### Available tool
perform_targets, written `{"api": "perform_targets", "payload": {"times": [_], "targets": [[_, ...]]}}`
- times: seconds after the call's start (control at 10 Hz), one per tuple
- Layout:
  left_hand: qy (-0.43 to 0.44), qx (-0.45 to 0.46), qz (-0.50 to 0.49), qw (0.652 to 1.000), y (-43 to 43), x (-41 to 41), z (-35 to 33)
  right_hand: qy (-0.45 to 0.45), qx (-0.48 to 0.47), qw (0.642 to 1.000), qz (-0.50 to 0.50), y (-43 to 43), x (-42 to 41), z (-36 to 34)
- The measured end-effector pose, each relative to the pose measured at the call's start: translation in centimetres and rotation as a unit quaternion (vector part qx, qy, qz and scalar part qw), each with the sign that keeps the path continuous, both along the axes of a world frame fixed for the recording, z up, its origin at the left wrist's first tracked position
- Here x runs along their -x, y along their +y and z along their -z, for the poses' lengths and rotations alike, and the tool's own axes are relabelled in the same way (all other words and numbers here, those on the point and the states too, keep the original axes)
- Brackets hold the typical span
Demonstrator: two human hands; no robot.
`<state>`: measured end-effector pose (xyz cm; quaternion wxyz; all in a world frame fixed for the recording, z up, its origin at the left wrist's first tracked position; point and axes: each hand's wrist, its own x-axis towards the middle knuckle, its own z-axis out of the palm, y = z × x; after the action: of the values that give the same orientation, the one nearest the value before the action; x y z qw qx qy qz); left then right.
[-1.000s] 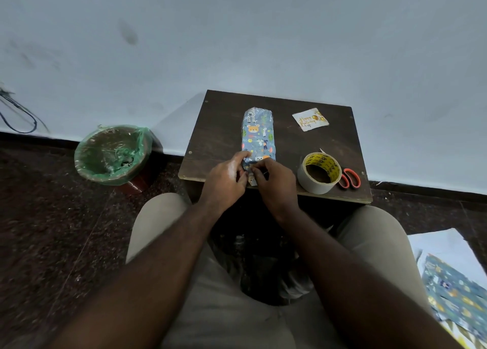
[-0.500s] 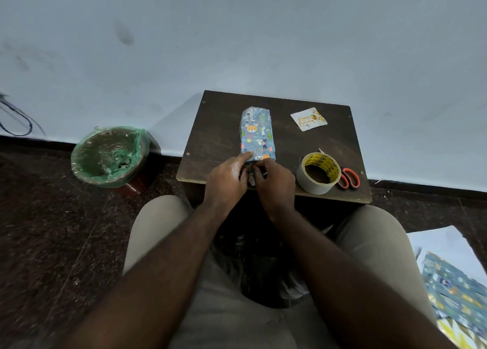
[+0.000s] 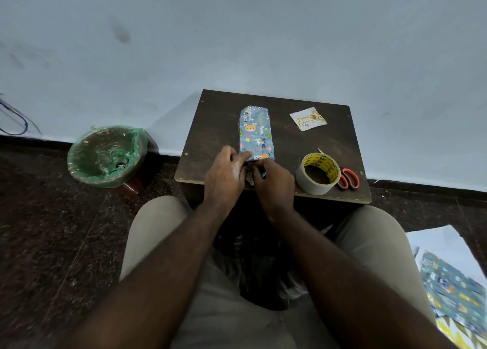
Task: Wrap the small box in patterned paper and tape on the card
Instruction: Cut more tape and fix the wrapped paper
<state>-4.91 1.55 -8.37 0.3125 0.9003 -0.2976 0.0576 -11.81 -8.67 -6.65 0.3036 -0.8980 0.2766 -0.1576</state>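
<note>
The wrapped box (image 3: 255, 135) lies mid-table with its long axis running near to far, its near end at both hands. The left hand (image 3: 226, 175) and right hand (image 3: 274, 182) pinch the paper folds there. The card (image 3: 307, 118) lies far right, nearer the right hand.

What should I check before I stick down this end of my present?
1. Far end of the box closed: ok, the paper looks folded shut there.
2. Near end folded flat: cannot tell, the left hand and right hand pinch the paper there and cover it.
3. Tape roll close by: ok, it sits on the table just right of the right hand.
4. Strip of tape ready: cannot tell, none shows, but the fingers hide a lot.
5. Scissors handy: ok, right of the tape roll.
6. Card waiting: ok, it lies loose at the far right, apart from the box.
</note>
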Motion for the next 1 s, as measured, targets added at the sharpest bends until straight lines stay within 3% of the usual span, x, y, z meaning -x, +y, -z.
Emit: {"api": "perform_targets", "payload": {"times": [0.2,1.0], "targets": [[0.036,0.029,0.025,0.999,-0.20,0.02,0.03,-0.007,0.017,1.000,-0.018,-0.11,0.54,0.35],[0.033,0.071,0.034,0.996,-0.18,0.02,0.56,0.006,0.002,0.999,0.053,-0.07,0.08,0.39]]}}
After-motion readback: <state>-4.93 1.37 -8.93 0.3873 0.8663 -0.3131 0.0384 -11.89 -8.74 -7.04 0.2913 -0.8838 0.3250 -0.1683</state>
